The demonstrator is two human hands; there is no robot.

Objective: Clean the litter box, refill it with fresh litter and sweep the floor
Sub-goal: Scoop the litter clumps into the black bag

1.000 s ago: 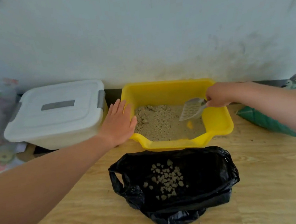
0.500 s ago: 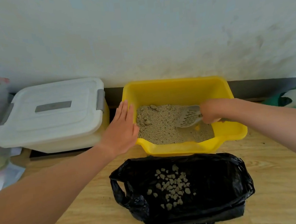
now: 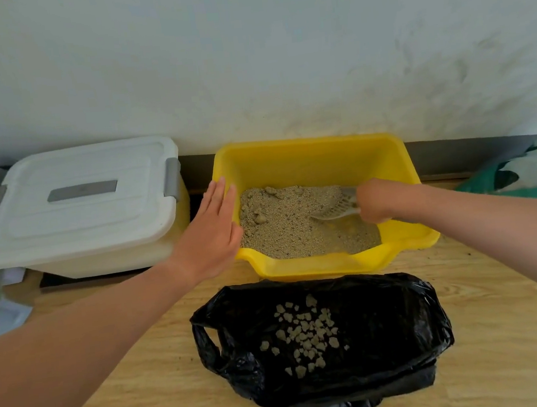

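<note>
Litter (image 3: 290, 231) of sandy grain covers the bottom of the yellow litter box (image 3: 316, 162), which stands on the wooden floor (image 3: 503, 311) against the far wall, just beside a white lidded container (image 3: 78, 206) on its left. The box seems stiff, smooth plastic, probably light by itself but heavy and ready to slide with the grain inside. Its rolled rim is the natural place to take it. Its long axis runs left to right along the wall, and the low lip faces near, toward the black bag (image 3: 389, 323) where pale clumps (image 3: 307, 332) lie.

The left hand (image 3: 209, 236) lies flat, with straight fingers, against the left rim of the box, apparently to steady it. The right hand (image 3: 376, 200) is closed around the handle of the scoop (image 3: 337, 211). The scoop looks light, rigid and slotted, so loose grain should fall through it. Its long axis goes right to left, and the blade points left and slightly down into the litter.
</note>
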